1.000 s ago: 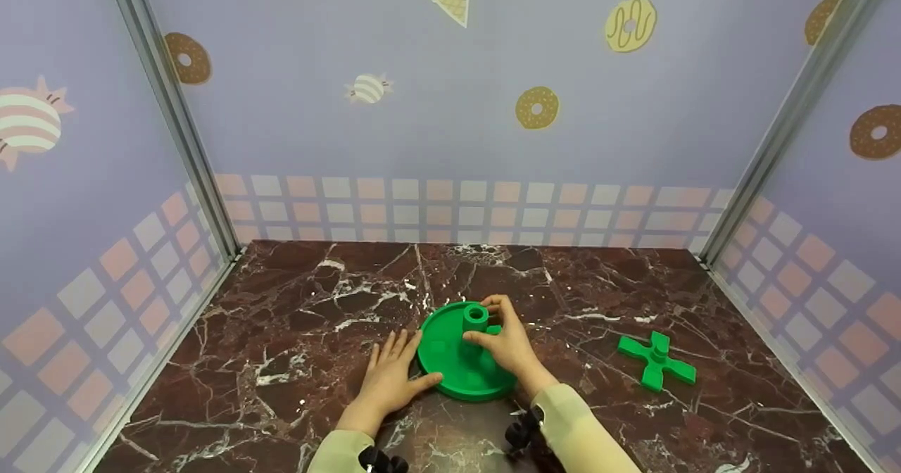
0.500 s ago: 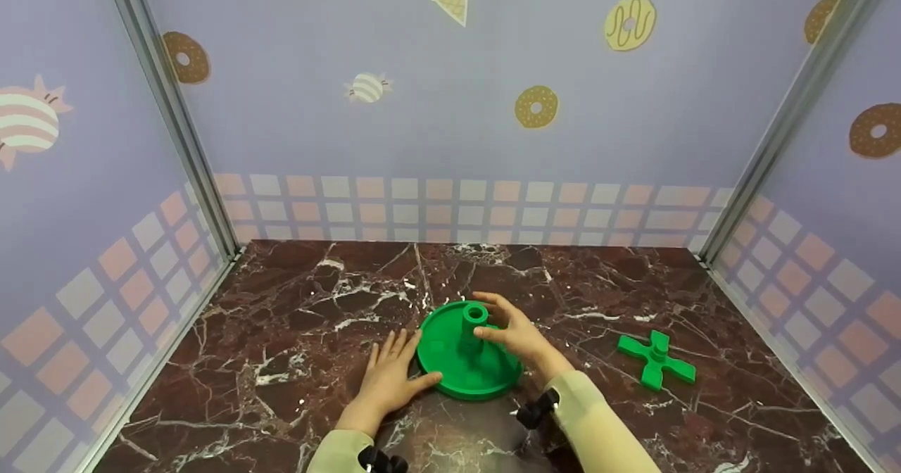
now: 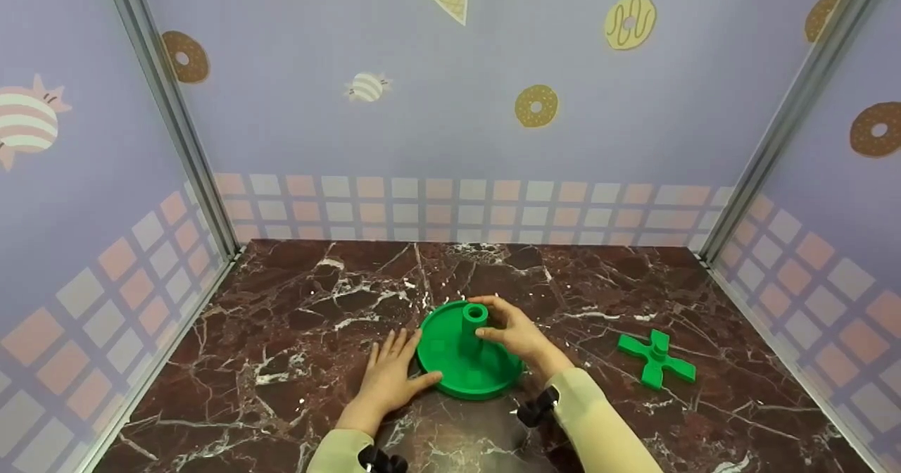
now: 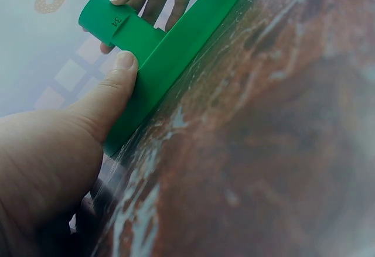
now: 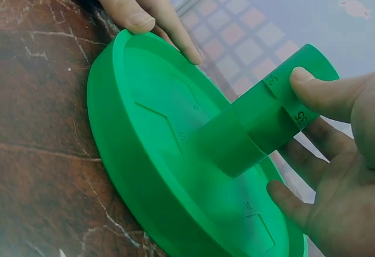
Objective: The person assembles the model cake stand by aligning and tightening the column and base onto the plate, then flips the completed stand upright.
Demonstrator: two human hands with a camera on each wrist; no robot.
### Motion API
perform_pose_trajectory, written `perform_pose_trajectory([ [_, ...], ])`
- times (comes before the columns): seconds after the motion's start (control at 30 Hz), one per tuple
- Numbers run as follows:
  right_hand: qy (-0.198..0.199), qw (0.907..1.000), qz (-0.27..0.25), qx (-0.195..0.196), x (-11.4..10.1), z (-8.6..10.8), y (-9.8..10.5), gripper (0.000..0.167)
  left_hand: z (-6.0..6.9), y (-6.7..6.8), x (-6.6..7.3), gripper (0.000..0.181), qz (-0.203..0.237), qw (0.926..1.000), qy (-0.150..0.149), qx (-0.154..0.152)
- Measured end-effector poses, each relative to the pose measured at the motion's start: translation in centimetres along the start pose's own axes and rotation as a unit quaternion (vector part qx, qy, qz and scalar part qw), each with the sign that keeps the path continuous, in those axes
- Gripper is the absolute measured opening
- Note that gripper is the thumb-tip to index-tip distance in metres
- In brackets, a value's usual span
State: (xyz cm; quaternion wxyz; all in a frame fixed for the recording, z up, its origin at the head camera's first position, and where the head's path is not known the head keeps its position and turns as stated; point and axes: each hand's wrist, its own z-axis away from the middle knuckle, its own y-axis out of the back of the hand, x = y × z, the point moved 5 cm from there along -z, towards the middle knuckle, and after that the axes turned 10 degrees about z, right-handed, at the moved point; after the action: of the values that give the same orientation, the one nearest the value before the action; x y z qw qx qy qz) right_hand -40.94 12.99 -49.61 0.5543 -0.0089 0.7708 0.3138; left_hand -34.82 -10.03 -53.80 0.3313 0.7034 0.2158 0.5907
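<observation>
A round green tray-like base (image 3: 468, 378) with a raised rim lies flat on the table in the head view. From its floor rises an upright green tube (image 5: 270, 102), hollow at the top, with stepped seams and small numbers. My right hand (image 3: 524, 339) pinches the tube's upper part, its thumb on the near side and its fingers behind, partly hidden. On the base's left edge rests my left hand (image 3: 391, 381); the thumb (image 4: 120, 72) touches the rim and the fingers lie straight along the side.
A green cross-shaped piece (image 3: 656, 360) with a short central peg lies on the marbled table (image 3: 303, 290) to the right. Patterned walls (image 3: 450, 142) enclose the table at the back and sides.
My right hand has shifted its grip on the tube, its wrist moving slightly right. A green part jutting beside the tube a second ago no longer shows. My left hand stays put.
</observation>
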Motion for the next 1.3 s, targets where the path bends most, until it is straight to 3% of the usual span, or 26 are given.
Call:
perform_pose_trajectory([
  [0.53, -0.006, 0.9962, 0.025, 0.083, 0.1, 0.0, -0.2, 0.049, -0.1, 0.0, -0.1, 0.097, -0.001, 1.0000, -0.002, 0.002],
  [1.3, -0.018, 0.9810, 0.072, 0.179, 0.2, 0.5, -1.6, 0.053, 0.0, 0.0, -0.1, 0.096, 0.000, 1.0000, -0.008, 0.002],
])
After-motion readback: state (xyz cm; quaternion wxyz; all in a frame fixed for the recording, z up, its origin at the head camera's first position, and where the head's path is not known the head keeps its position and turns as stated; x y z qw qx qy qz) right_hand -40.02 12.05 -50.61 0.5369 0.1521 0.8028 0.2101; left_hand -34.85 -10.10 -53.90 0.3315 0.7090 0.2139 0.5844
